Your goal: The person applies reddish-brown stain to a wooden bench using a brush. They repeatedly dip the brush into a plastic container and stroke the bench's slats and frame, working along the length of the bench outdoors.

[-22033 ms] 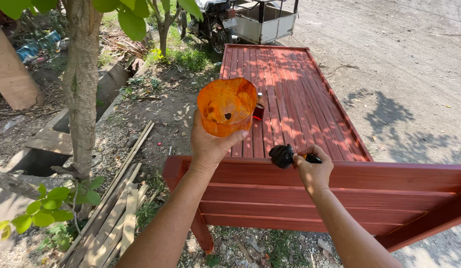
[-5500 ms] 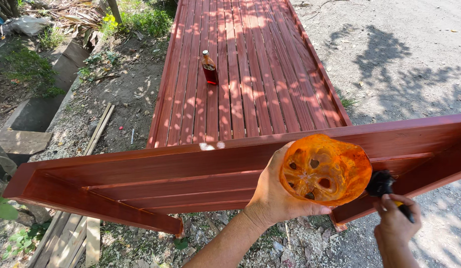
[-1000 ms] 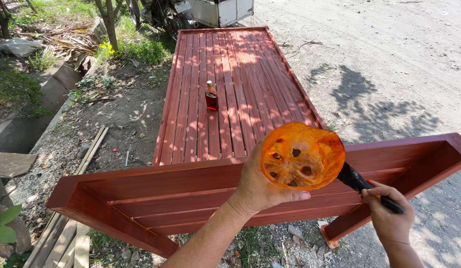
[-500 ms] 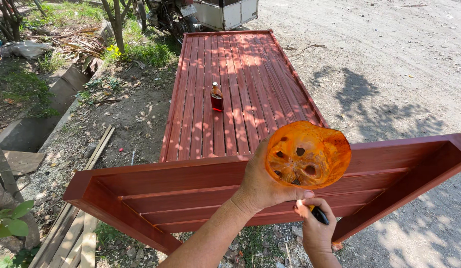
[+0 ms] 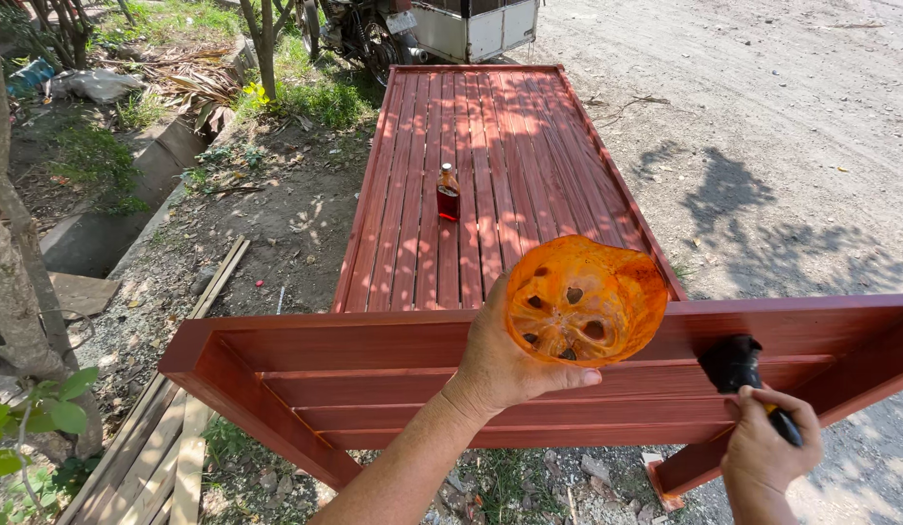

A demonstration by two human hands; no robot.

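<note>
A red wooden frame is being painted.

An orange cup (image 5: 586, 301) is gripped by the left hand (image 5: 505, 355) mid-frame; a brush (image 5: 738, 367) is clamped by the right hand (image 5: 767, 442), lower right, touching the frame (image 5: 374, 374). More strokes seem needed.

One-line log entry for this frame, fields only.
left hand: holds orange cut bottle | right hand: black brush on red wooden frame | small bottle: upright on slats

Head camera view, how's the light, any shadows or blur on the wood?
Head view: harsh sun, sharp focus; dappled leaf shadows across the slatted panel, tree shadows on the dirt road, the orange container in the left hand glowing translucent; no blur visible.
</note>
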